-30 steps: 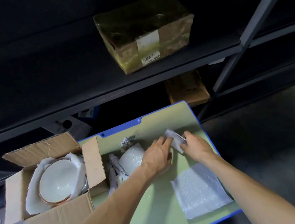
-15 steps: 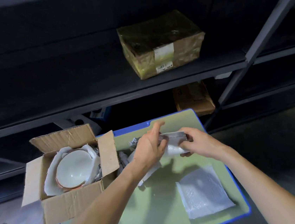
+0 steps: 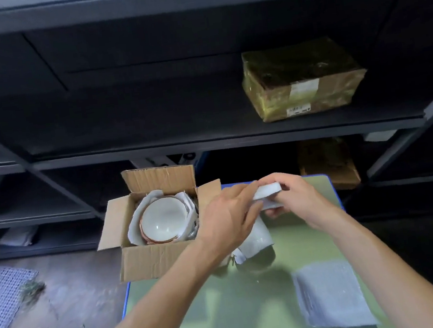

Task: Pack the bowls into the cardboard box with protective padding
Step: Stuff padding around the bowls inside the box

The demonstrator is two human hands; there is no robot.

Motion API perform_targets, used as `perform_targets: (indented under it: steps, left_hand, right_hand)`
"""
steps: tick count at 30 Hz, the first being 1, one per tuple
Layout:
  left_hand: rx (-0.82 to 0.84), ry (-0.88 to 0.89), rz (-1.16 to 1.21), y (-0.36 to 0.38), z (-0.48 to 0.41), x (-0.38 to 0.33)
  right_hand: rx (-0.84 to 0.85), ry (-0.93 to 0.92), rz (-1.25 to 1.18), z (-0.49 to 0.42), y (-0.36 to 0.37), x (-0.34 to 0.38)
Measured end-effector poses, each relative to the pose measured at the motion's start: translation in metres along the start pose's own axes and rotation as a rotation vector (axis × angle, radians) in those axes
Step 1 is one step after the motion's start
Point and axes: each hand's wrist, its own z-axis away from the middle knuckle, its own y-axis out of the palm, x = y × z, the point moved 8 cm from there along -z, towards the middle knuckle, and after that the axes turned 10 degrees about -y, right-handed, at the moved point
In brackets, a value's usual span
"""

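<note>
Left hand and right hand pinch the padding between their fingers. The box lies just left, nearer the left hand.

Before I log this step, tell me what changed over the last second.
The left hand and right hand raised the white padding off the green table, where it lay under them a second ago. Now both hold it up, its lower end hanging. The bowl in the cardboard box and the bubble wrap sheet stayed put.
</note>
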Motion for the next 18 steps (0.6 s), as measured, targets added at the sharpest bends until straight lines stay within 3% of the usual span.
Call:
perform_targets:
  steps: [10, 16, 18]
  left_hand:
    - [0.059, 0.063, -0.113, -0.035, 0.029, 0.056]
    - [-0.045, -0.051, -0.013, -0.073, 0.035, 0.107]
    - [-0.064, -0.044, -0.011, -0.084, 0.039, 0.120]
  right_hand:
    - [0.118, 0.138, -0.168, -0.012, 0.073, 0.020]
    - [0.255, -0.141, 0.163, -0.014, 0.118, 0.063]
    - [0.203, -0.214, 0.323, -0.020, 0.131, 0.073]
